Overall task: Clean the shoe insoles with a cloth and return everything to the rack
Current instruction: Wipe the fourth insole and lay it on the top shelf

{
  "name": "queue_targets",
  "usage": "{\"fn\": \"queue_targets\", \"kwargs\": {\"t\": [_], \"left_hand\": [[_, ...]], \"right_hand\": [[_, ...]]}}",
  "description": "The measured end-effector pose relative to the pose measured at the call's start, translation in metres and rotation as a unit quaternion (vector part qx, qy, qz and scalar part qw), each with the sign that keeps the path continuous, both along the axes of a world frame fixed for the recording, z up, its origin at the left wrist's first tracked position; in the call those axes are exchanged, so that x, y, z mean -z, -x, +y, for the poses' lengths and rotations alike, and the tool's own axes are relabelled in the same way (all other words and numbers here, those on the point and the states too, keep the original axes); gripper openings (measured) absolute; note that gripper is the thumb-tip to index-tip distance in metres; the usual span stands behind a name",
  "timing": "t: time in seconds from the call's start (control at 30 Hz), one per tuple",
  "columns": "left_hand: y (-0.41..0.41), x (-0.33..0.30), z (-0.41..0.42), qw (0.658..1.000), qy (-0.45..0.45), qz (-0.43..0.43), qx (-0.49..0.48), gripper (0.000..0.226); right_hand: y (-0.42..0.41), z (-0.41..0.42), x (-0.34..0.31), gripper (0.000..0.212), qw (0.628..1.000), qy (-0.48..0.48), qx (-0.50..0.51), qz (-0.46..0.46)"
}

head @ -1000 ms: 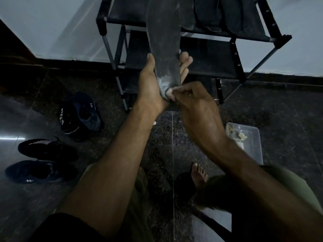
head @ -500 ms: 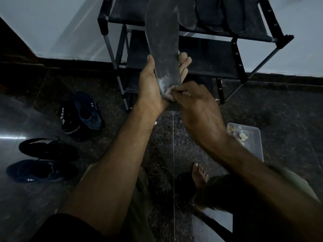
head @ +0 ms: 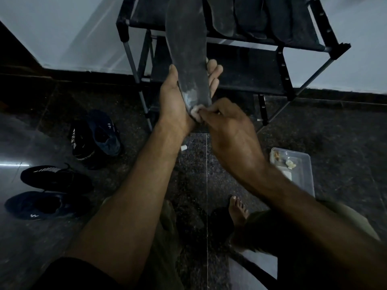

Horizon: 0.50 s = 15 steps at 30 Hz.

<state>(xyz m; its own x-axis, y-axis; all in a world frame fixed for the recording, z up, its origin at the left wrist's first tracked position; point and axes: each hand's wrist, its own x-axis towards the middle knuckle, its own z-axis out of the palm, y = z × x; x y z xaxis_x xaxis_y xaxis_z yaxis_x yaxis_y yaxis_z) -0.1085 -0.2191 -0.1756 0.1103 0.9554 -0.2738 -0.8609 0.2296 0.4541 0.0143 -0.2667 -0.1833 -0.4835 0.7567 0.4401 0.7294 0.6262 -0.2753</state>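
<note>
My left hand point(head: 174, 101) holds a long dark insole point(head: 186, 45) upright by its heel end, thumb on the left edge and fingers behind on the right. A pale smear marks the insole near the heel. My right hand point(head: 226, 124) pinches a small white cloth point(head: 195, 111) against the bottom edge of the insole. Several more dark insoles point(head: 240, 17) lie on the top shelf of the black shoe rack point(head: 282, 59) behind.
Two dark shoes point(head: 96, 135) stand left of the rack, two more point(head: 48, 193) lie further left on the dark stone floor. A clear plastic tray point(head: 301, 170) with small scraps sits at the right. A small white bit point(head: 183, 147) lies on the floor. My bare foot point(head: 237, 210) is below.
My right hand with the cloth has shifted slightly down along the heel end of the insole. My left hand keeps the same hold.
</note>
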Motion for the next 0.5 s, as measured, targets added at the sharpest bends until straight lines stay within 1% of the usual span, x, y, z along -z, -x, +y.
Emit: {"fn": "queue_targets", "kwargs": {"t": [0.1,0.3,0.37,0.47,0.5], "left_hand": [[-0.002,-0.002,-0.004,1.0,-0.005,-0.004,0.009,0.071],[-0.004,-0.01,-0.004,0.998,-0.018,-0.061,0.028,0.069],[-0.004,-0.009,-0.004,0.998,-0.013,-0.057,0.034,0.068],[-0.005,-0.005,-0.002,0.998,-0.007,-0.05,0.033,0.069],[-0.004,-0.003,-0.001,0.998,-0.006,-0.05,0.025,0.07]], "right_hand": [[0.002,0.01,-0.003,0.021,1.0,-0.018,0.003,0.021],[-0.001,0.041,-0.012,0.021,0.994,-0.105,0.036,0.0],[-0.002,0.044,-0.011,0.024,0.995,-0.097,0.032,0.006],[-0.004,0.039,-0.011,0.031,0.997,-0.044,0.027,0.051],[-0.005,0.034,-0.01,0.033,0.998,-0.038,0.029,0.043]]}}
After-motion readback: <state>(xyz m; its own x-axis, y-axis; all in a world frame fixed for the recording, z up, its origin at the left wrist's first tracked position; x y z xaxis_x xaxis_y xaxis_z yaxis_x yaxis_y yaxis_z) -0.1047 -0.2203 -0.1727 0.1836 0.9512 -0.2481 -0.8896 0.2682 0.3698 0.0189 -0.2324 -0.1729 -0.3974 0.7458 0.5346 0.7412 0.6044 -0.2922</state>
